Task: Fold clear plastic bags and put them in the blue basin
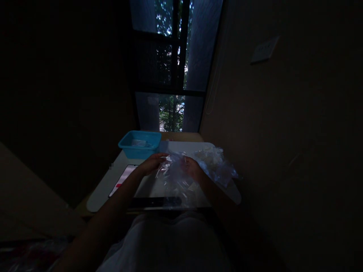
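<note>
A clear plastic bag (178, 175) hangs between my two hands over the white tabletop (153, 188). My left hand (154, 162) grips its upper left edge with fingers closed. On the other side my right hand (193, 167) is closed on the bag's upper right part, its fingertips partly behind the film. The lower end of the bag drapes down towards the table's front edge, over a long dark strip (153, 202). Just right of my right hand lies a heap of crumpled clear plastic bags (217, 166). Dim light hides finer detail.
A blue plastic basin (138, 153) with something clear and whitish inside stands at the back left. Beside my left forearm lies a phone (123, 179) with a lit screen. A window (171, 111) is behind the table, and a wall (272, 124) runs along the right.
</note>
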{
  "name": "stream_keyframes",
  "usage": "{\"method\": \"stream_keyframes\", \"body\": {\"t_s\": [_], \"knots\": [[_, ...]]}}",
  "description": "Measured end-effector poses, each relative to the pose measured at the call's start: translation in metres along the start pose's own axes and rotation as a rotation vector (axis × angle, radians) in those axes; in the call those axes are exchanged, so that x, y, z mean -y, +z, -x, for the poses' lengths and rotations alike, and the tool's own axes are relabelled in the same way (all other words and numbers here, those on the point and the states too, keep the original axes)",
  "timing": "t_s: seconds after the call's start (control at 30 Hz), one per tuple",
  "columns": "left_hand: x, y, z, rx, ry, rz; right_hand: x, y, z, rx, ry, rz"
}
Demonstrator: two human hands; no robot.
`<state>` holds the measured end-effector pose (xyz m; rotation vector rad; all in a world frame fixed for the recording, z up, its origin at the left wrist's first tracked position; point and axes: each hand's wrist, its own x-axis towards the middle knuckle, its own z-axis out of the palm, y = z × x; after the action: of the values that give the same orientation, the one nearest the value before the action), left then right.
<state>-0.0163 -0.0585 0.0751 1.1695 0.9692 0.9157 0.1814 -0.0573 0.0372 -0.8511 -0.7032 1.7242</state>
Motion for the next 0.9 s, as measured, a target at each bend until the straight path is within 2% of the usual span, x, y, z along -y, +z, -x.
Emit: {"method": "stream_keyframes", "body": {"t_s": [0.23,0.3,0.4,0.43,0.5,0.63,0.73,0.9], "knots": [[-0.024,-0.001,-0.010,0.100,0.011,-0.123,0.007,-0.004,-0.014,-0.069,-0.102,0.169],[-0.028,0.000,-0.011,0.114,0.009,-0.213,0.008,-0.005,-0.016,-0.165,-0.248,0.307],[-0.035,0.004,-0.011,0.075,-0.015,-0.340,0.012,-0.005,-0.017,-0.345,-0.574,0.599],[-0.036,0.006,-0.011,0.060,-0.024,-0.365,0.015,-0.004,-0.015,-0.371,-0.670,0.723],[-0.038,0.009,-0.011,0.048,-0.040,-0.408,0.021,0.000,-0.010,-0.326,-0.796,0.997],[-0.036,0.014,-0.010,0.090,-0.039,-0.513,0.034,0.014,0.001,-0.107,-0.916,1.438],[-0.032,0.016,-0.009,0.139,-0.009,-0.533,0.040,0.024,0.003,0.020,-0.887,1.630],[-0.029,0.017,-0.010,0.201,0.036,-0.509,0.046,0.036,-0.001,0.155,-0.808,1.759]]}}
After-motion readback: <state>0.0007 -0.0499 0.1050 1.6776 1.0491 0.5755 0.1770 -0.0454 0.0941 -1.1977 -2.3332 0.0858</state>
